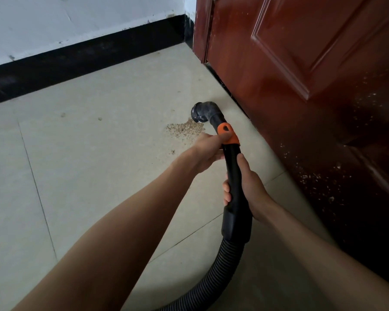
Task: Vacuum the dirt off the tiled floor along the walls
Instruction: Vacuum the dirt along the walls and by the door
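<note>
Both hands steer a vacuum wand [234, 176] toward a dirt patch [185, 129] on the tiled floor [99, 164] beside a red door [301, 63]: the left hand [208, 151] grips the orange collar [227, 134] for aim, the right hand [245, 187] wraps the black handle. The wand's long axis runs away from the person, its elbow nozzle [203, 112] angled left, over the dirt's edge.

Location: I am indoors, probably a home room or hallway, though the view is too narrow to confirm. Evidence: pale tiled floor [94, 140], white plastered wall [76, 21] with black skirting [76, 57], red-brown panelled door [301, 52], scuffed and speckled low down.
</note>
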Demonstrator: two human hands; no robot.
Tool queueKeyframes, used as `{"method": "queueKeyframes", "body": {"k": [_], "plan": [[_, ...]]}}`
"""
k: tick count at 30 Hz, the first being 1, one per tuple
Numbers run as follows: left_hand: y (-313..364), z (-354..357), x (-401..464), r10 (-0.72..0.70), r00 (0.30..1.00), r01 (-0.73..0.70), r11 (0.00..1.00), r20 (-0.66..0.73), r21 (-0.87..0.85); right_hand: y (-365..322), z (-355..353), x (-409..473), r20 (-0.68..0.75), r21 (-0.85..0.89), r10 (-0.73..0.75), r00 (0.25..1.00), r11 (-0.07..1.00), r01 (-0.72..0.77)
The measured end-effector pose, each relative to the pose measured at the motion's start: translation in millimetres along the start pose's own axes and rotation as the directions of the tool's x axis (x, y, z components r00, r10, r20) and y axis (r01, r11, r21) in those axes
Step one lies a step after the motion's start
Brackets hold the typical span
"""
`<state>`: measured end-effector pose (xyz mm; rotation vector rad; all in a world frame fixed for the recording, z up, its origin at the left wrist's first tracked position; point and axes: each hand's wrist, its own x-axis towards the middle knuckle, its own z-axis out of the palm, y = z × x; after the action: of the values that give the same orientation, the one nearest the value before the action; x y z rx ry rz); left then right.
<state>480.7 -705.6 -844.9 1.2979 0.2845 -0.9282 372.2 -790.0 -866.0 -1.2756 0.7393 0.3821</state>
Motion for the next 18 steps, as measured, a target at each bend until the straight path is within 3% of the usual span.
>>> {"method": "queueKeyframes", "body": {"k": [7, 18], "plan": [[-24, 8, -29, -0.039, 0.997, 0.037, 0.999, 0.072, 0.037, 22, -13, -37, 0.003, -0.036, 0.035, 0.999, 0.999, -0.035], [-45, 36, -35, -0.065, 0.996, 0.054, 0.986, 0.063, 0.16, 46, -31, -55, -0.02, 0.119, 0.061, 0.998, 0.991, -0.058]]}}
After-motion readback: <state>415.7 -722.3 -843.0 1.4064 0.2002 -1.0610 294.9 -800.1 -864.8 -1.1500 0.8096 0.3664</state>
